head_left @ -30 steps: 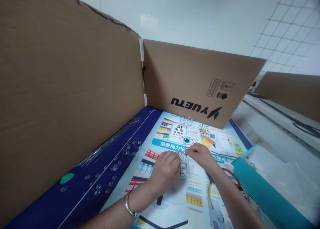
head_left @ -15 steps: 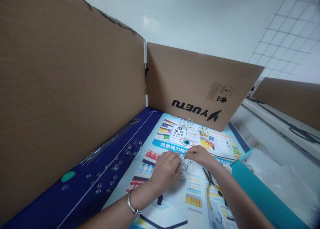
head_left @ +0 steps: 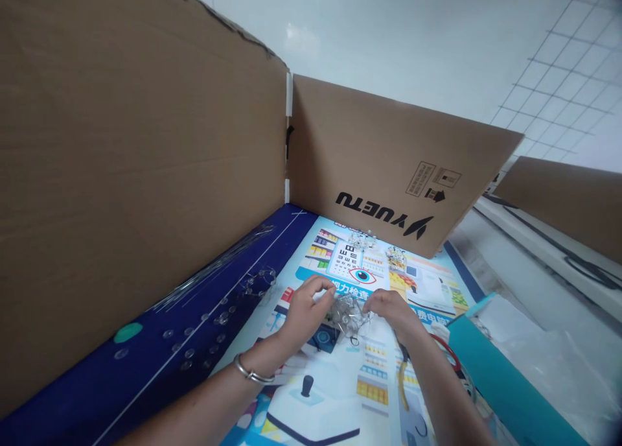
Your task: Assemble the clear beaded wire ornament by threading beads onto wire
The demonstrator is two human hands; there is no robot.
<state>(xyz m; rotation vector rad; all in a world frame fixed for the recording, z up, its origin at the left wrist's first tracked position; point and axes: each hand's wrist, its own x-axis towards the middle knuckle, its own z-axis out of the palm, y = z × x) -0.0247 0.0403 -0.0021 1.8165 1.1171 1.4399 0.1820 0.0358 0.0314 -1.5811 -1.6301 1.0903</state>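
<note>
Between my two hands sits a tangled piece of thin silvery wire with clear beads (head_left: 347,316), over the printed sheet. My right hand (head_left: 392,308) pinches it at its right edge. At the upper left of the piece, my left hand (head_left: 307,306) has thumb and forefinger pressed together; whatever is between those fingertips is too fine to make out. A silver bangle (head_left: 253,371) circles my left wrist. Pliers with yellow handles (head_left: 403,384) lie partly hidden by my right forearm.
Loose clear beads (head_left: 189,353), a wire-and-bead piece (head_left: 260,281), straight wires (head_left: 218,261) and a green lump (head_left: 128,332) lie left on blue cloth. Two beaded clusters (head_left: 362,240) (head_left: 396,258) stand far back. Cardboard panels (head_left: 389,148) wall the back and left. A teal box (head_left: 515,375) stands right.
My left hand has moved left, away from my right hand, baring more of the wire-and-bead piece. My right hand stays near its edge. The view has shifted slightly.
</note>
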